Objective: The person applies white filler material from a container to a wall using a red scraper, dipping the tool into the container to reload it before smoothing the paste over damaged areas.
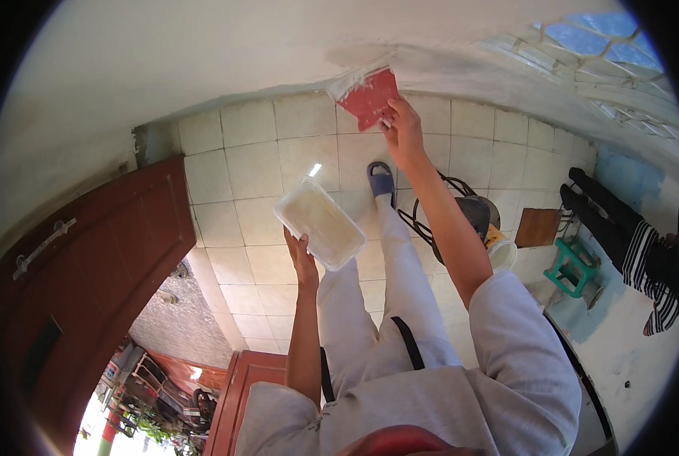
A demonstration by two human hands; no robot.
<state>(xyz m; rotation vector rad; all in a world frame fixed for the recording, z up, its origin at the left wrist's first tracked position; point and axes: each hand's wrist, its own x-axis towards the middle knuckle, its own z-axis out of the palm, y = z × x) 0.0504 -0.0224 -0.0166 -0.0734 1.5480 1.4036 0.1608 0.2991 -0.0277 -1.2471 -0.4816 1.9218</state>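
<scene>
My right hand [405,135] reaches forward with its fingers closed around a red plastic putty spreader [370,97]. White paste is smeared along the spreader's far edge, which is at the pale wall [279,47]; a darker, damp-looking patch shows on the wall just beyond it. Nearer to me, my left hand [302,262] grips a clear rectangular plastic tub [333,256] by its side. Whitish paste coats the inside of the tub, which is tilted over the tiled floor. Part of my left fingers is hidden beneath it.
A red-brown door [88,254] stands at the left. Right of my legs are a bucket [502,254] and a dark object with black loops, partly behind my forearm. Farther right are a green stool [572,266] and another person [621,235]. A window grille [598,57] is at upper right.
</scene>
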